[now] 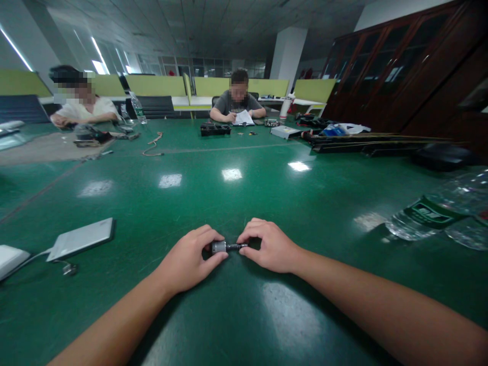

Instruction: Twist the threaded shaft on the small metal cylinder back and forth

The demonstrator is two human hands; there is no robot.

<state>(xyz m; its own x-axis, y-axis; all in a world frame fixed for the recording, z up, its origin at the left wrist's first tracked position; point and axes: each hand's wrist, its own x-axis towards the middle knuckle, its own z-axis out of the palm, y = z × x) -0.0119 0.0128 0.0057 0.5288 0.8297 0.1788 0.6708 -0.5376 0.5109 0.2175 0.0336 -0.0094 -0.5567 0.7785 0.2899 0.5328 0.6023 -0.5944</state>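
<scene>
A small grey metal cylinder with a thin dark shaft (219,247) lies level, close above or on the green table (213,203); I cannot tell whether it touches. My left hand (188,259) closes its thumb and fingers round the thick cylinder end. From the other side, my right hand (270,246) pinches the tip of the shaft between thumb and fingertips. Its exact kind is too small to make out, and my fingers hide part of both ends.
Left are a silver flat device (82,239) with a cable and a small metal piece (69,268). Water bottles (423,216) lie at right. Farther off are a black tray (215,130), a white box (285,132), dark strips (343,145), and two seated people, one holding papers (243,118).
</scene>
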